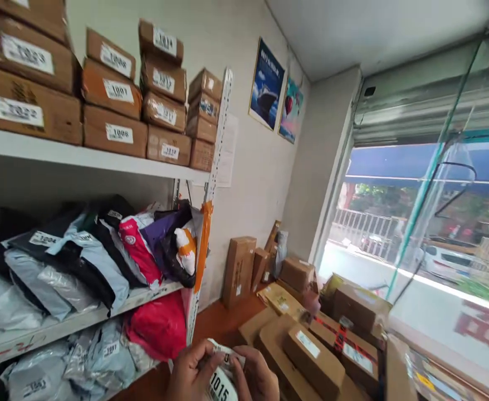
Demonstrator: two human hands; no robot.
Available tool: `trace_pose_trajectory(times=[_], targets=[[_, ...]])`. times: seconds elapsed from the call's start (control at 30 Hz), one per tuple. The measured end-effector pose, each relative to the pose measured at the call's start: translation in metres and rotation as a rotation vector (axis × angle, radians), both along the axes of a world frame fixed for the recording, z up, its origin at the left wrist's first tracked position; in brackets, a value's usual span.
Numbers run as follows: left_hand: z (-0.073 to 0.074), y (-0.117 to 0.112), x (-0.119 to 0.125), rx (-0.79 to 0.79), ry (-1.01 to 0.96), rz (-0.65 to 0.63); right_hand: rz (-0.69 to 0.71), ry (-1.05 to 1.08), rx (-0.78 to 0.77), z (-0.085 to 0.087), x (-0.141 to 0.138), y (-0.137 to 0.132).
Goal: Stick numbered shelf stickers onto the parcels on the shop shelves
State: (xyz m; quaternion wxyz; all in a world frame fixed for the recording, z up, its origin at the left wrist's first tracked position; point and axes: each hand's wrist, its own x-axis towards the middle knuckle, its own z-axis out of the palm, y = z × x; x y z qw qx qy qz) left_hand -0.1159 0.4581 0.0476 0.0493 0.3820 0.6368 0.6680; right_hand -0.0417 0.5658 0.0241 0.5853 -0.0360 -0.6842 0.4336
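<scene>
The left hand (190, 372) and the right hand (258, 376) meet at the bottom edge of the view. Each grip is pinched by the fingertips onto the white paper label printed 1015 (220, 387), which sits between the two hands. The left takes its upper left edge and the right its upper right edge. The label's top strip curls over between the thumbs, and its lower part runs out of the frame.

Just beyond the hands lies the reddish-brown wooden floor (213, 323). To the right of the hands, close by, is a pile of brown cardboard boxes with white stickers (313, 356), and one box among them is crossed with red and black tape (347, 344).

To the left stands the white metal shelf unit (81, 155). Its lowest level holds grey plastic mailer bags with numbered stickers (98, 351) and a red soft bag (156, 326). The middle level holds black, grey, pink and purple mailer bags (102, 250). The top level holds stacked brown cartons with numbered white labels (115, 106).

A tall brown carton (238, 270) stands on the floor by the pale wall. A ship poster (266, 83) and a balloon poster (291, 110) hang above it. At far right a large window (378, 200) shows a white car (449, 262) outside.
</scene>
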Motion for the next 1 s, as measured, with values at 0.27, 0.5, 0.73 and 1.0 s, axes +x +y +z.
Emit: trace_pose_trajectory(times=[0.27, 0.5, 0.73, 1.0], targets=[[0.101, 0.024, -0.061, 0.103, 0.01, 0.0, 0.073, 0.181, 0.157, 0.123, -0.063, 0.027], [0.158, 0.041, -0.142, 0.26, 0.014, -0.066, 0.335, -0.047, 0.279, 0.201, -0.135, 0.065], [0.22, 0.034, -0.219, 0.09, 0.133, 0.001, 0.601, -0.016, 0.259, 0.308, -0.226, 0.073], [0.242, 0.02, -0.263, -0.032, 0.309, 0.193, 0.701, 0.312, -0.295, 0.389, -0.342, 0.069]])
